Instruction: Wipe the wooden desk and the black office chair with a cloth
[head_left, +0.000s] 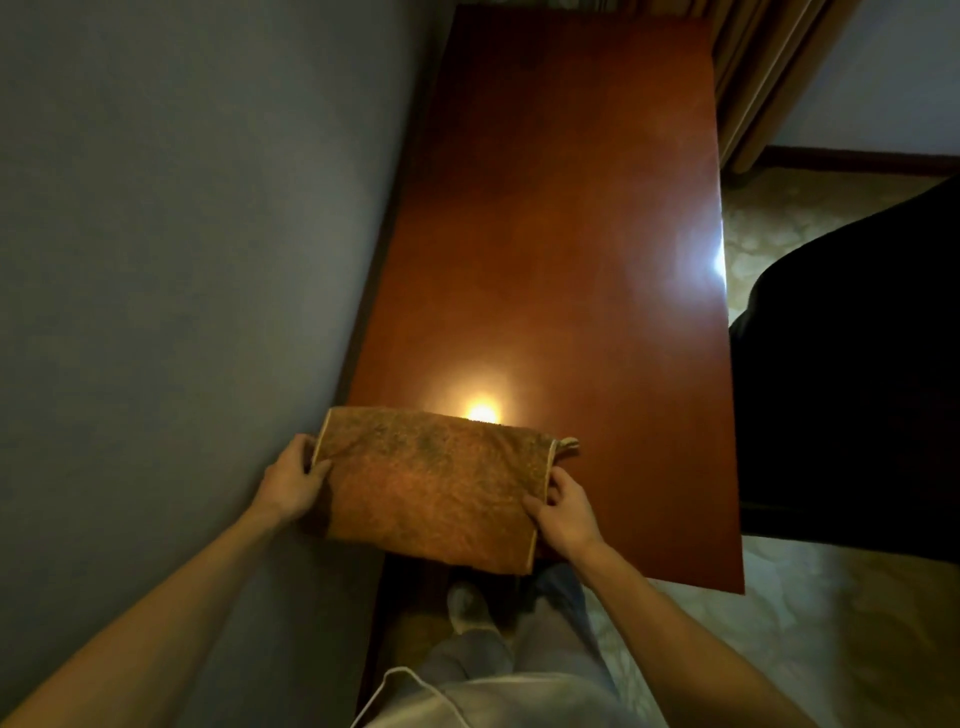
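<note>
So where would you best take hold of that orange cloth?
By its two short side edges, one from each side, as the left hand and right hand do now. The cloth forms a wide rectangle at the near end of the desk, so a grip on both ends should keep it spread flat.

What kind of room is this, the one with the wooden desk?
Probably a hotel room or home study: a long polished wooden desk stands against a plain wall, a black office chair sits beside it, with patterned carpet below and curtains at the far end.
</note>
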